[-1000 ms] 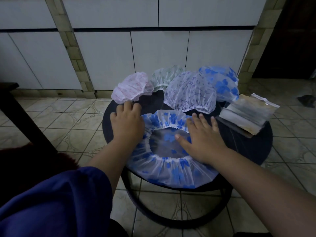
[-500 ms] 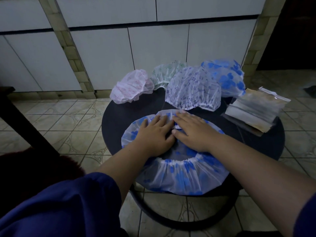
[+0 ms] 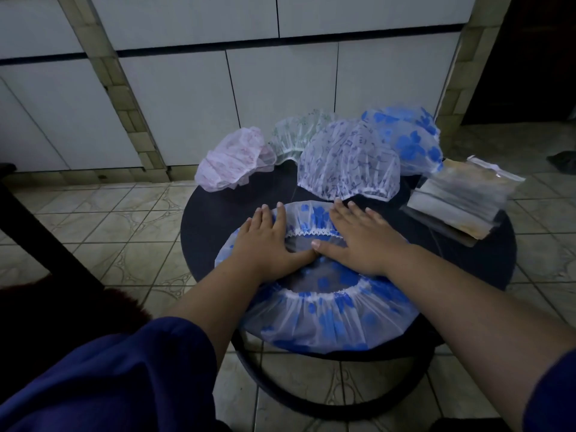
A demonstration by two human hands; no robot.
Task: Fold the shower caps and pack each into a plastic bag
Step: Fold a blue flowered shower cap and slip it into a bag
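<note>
A clear shower cap with blue flowers [image 3: 324,319] lies opening-up on the round dark table [image 3: 215,226], its near edge hanging over the table's front. My left hand [image 3: 268,241] and my right hand [image 3: 361,241] press flat on its far half, fingers straight, thumbs touching over the opening. Behind it stand a pink cap [image 3: 233,160], a green-patterned cap [image 3: 296,135], a white cap with dark print [image 3: 349,160] and another blue-flowered cap [image 3: 411,135]. A stack of clear plastic bags [image 3: 461,198] lies at the table's right edge.
White cabinet doors [image 3: 174,104] and a tiled pillar stand behind the table. Tiled floor [image 3: 118,232] surrounds it. A dark furniture leg [image 3: 40,232] slants at the left, and a dark doorway opens at the back right.
My hands have slid from the cap's sides to its middle and then outward along the far rim, flattening it. The cap now lies wider, with its elastic opening showing.
</note>
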